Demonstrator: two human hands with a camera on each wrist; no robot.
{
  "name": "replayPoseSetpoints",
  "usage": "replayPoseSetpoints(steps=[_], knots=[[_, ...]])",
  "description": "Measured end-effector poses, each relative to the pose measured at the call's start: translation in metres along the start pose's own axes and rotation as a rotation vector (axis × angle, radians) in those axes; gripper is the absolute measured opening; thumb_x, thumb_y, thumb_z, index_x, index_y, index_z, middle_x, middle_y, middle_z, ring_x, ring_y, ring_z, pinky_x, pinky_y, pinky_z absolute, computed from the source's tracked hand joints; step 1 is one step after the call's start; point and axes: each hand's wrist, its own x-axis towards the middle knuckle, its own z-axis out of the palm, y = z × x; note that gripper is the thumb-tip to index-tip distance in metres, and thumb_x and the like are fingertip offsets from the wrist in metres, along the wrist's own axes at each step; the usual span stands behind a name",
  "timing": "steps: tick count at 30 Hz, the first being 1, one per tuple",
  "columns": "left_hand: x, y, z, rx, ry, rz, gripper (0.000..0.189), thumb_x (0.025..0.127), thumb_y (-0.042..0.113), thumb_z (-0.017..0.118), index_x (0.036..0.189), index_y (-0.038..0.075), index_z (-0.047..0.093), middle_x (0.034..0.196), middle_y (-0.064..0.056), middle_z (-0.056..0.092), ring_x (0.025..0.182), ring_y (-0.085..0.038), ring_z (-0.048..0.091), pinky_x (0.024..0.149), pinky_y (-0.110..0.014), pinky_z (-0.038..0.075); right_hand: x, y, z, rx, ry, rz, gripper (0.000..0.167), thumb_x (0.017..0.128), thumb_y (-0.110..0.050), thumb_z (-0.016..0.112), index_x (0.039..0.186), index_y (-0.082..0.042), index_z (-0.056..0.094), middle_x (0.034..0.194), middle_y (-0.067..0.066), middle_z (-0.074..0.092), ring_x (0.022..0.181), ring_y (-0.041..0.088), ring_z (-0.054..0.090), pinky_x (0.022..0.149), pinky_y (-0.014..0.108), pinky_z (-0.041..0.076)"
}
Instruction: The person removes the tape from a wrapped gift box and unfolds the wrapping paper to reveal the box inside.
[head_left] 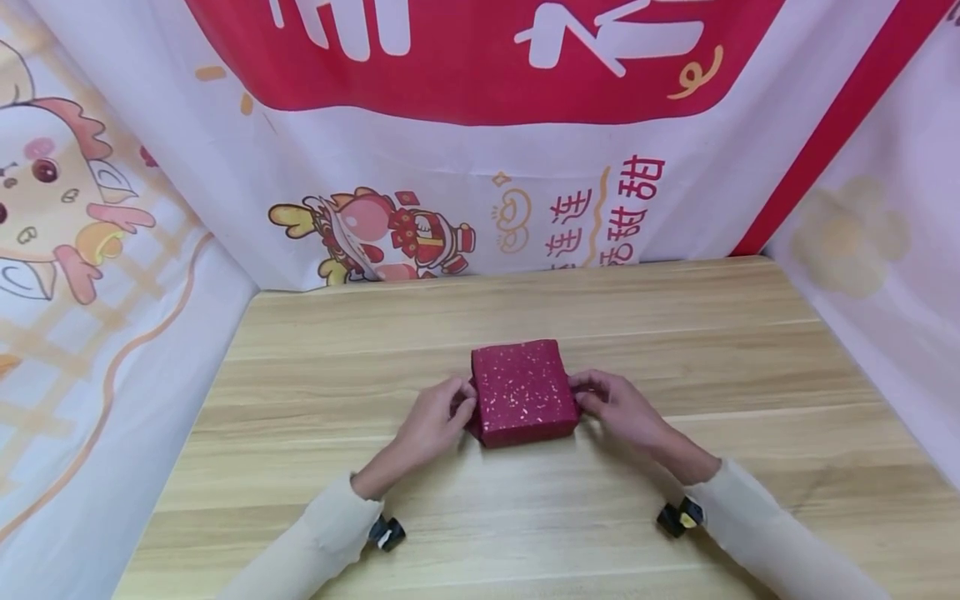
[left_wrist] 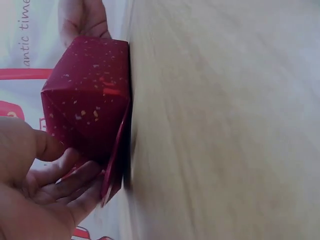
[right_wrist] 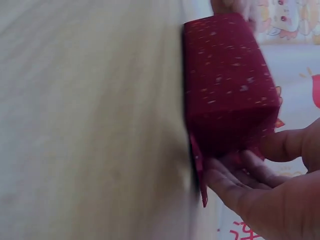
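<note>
A square box (head_left: 522, 388) wrapped in dark red paper with gold and silver specks lies flat on the table, between the two hands. At its left end, my left hand (head_left: 437, 417) pinches the wrapping paper between thumb and fingers. My right hand (head_left: 618, 408) does likewise at the right end. Seen from the left wrist, a lower paper flap (left_wrist: 114, 165) sticks out past the box end, beside the fingers. The right wrist view has a matching flap (right_wrist: 199, 175) jutting out near the fingertips. Part of the folded paper is hidden behind the fingers.
The wood-grain table (head_left: 525, 517) extends around the box on every side. A printed cloth (head_left: 450, 150) hangs along its back edge, and more cloth (head_left: 97, 275) borders the left and right. Small black devices (head_left: 386, 533) sit at both wrists.
</note>
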Motion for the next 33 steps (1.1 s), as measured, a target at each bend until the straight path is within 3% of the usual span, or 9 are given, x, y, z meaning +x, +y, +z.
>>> replayPoseSetpoints(steps=[4, 7, 12, 17, 23, 27, 33], knots=[[-0.006, 0.001, -0.002, 0.137, -0.007, 0.083, 0.016, 0.086, 0.004, 0.066, 0.101, 0.008, 0.070, 0.103, -0.009, 0.073, 0.091, -0.021, 0.067, 0.082, -0.035, 0.059, -0.003, 0.009, 0.002, -0.095, 0.038, -0.013, 0.030, 0.097, -0.003, 0.054, 0.125, -0.005, 0.063, 0.137, 0.016, 0.060, 0.125, 0.033, 0.057, 0.110, 0.050, 0.044], [-0.012, 0.003, -0.004, 0.248, -0.021, 0.155, 0.023, 0.082, 0.012, 0.075, 0.104, 0.008, 0.072, 0.104, -0.008, 0.074, 0.097, -0.023, 0.069, 0.089, -0.039, 0.058, -0.005, 0.013, 0.004, -0.134, 0.058, -0.039, 0.031, 0.095, 0.001, 0.056, 0.124, -0.005, 0.065, 0.135, 0.018, 0.061, 0.125, 0.036, 0.057, 0.109, 0.052, 0.044], [-0.017, 0.003, -0.005, 0.346, -0.055, 0.263, 0.036, 0.075, 0.029, 0.084, 0.103, 0.010, 0.074, 0.098, -0.005, 0.076, 0.091, -0.019, 0.071, 0.085, -0.034, 0.060, -0.010, 0.016, 0.004, -0.134, 0.041, -0.098, 0.036, 0.090, 0.004, 0.060, 0.126, -0.003, 0.063, 0.134, 0.019, 0.060, 0.125, 0.038, 0.057, 0.107, 0.050, 0.046], [-0.014, 0.000, -0.003, 0.366, -0.069, 0.297, 0.039, 0.073, 0.038, 0.084, 0.101, 0.013, 0.073, 0.092, 0.000, 0.075, 0.083, -0.014, 0.069, 0.078, -0.027, 0.059, -0.007, 0.019, -0.005, -0.176, -0.061, -0.157, 0.042, 0.085, -0.002, 0.070, 0.125, -0.009, 0.063, 0.133, 0.014, 0.062, 0.128, 0.035, 0.055, 0.111, 0.049, 0.043], [-0.006, -0.003, -0.005, 0.351, -0.109, 0.375, 0.028, 0.077, 0.036, 0.081, 0.093, 0.015, 0.072, 0.087, 0.003, 0.074, 0.081, -0.010, 0.068, 0.078, -0.024, 0.058, 0.007, 0.025, -0.025, -0.183, -0.167, -0.200, 0.033, 0.081, -0.012, 0.079, 0.112, -0.019, 0.069, 0.142, 0.010, 0.057, 0.132, 0.033, 0.053, 0.109, 0.043, 0.046], [-0.003, -0.004, -0.009, 0.324, -0.126, 0.419, 0.020, 0.080, 0.032, 0.079, 0.088, 0.015, 0.072, 0.083, 0.004, 0.072, 0.078, -0.008, 0.065, 0.076, -0.022, 0.058, 0.014, 0.027, -0.035, -0.171, -0.228, -0.208, 0.025, 0.082, -0.018, 0.079, 0.106, -0.022, 0.072, 0.146, 0.011, 0.053, 0.134, 0.035, 0.050, 0.111, 0.049, 0.043], [0.000, -0.008, -0.011, 0.319, -0.154, 0.499, 0.019, 0.080, 0.030, 0.079, 0.092, 0.017, 0.072, 0.089, 0.004, 0.074, 0.082, -0.008, 0.067, 0.078, -0.023, 0.058, 0.018, 0.028, -0.040, -0.170, -0.268, -0.218, 0.021, 0.084, -0.023, 0.078, 0.104, -0.024, 0.072, 0.140, 0.009, 0.059, 0.134, 0.035, 0.050, 0.112, 0.055, 0.039]])
